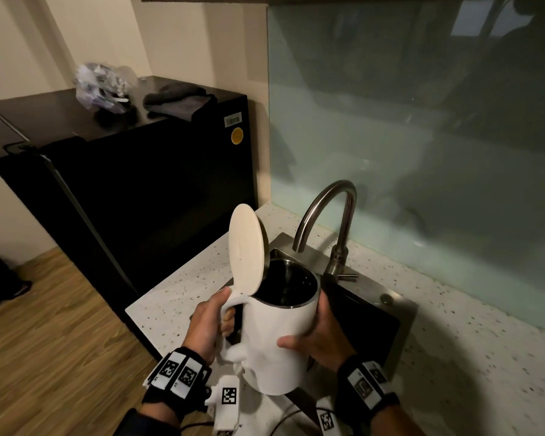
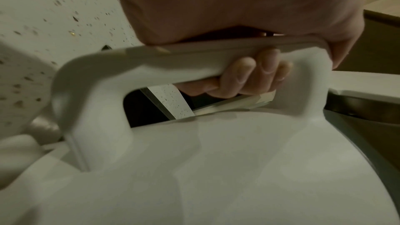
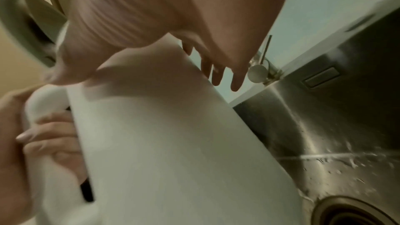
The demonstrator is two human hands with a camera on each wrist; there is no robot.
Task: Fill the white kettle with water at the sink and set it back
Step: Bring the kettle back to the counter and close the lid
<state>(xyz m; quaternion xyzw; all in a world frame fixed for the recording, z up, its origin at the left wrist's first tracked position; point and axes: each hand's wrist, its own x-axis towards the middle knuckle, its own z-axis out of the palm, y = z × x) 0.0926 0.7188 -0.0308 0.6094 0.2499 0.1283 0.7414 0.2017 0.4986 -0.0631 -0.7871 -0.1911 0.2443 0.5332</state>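
Observation:
The white kettle (image 1: 274,341) hangs over the counter's front edge beside the sink (image 1: 368,316), slightly tilted. Its round lid (image 1: 244,247) stands up open, and the steel inside looks dark. My left hand (image 1: 206,322) grips the handle (image 2: 194,61) with its fingers (image 2: 249,74) curled under it. My right hand (image 1: 321,338) presses its palm against the kettle's body (image 3: 173,134); its fingers (image 3: 237,81) reach straight past the far side and the thumb lies across the front. The curved steel faucet (image 1: 331,215) rises just behind the kettle, with no water running from it.
A black fridge (image 1: 139,168) stands left of the speckled counter (image 1: 469,357), with a dark cloth (image 1: 180,100) and a plastic bag (image 1: 101,86) on top. A glass backsplash (image 1: 422,121) runs behind. The wet sink basin (image 3: 335,126) has a drain (image 3: 357,211).

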